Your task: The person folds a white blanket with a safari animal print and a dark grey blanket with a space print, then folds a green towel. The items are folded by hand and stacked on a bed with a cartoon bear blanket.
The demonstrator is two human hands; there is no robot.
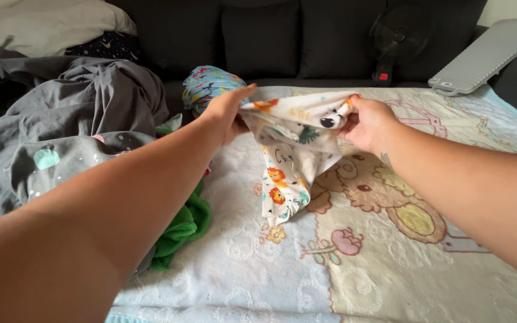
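Head view — both arms reach out over a pale blanket (282, 269) printed with a bear and flowers. Left hand (225, 113) pinches one top corner of a small white garment (291, 155) with an orange lion print; right hand (369, 122) is closed on the opposite top corner. The garment hangs between them over the blanket's far middle, its lower end touching the surface. Near the blanket's left edge: a heap of grey clothes (73, 119) and a green towel (186, 224) (partly under the left forearm). Behind the left hand, a rolled blue patterned cloth (207, 84). Far right corner — a grey board (486, 54); a black fan (397, 37) against the dark sofa (258, 36).
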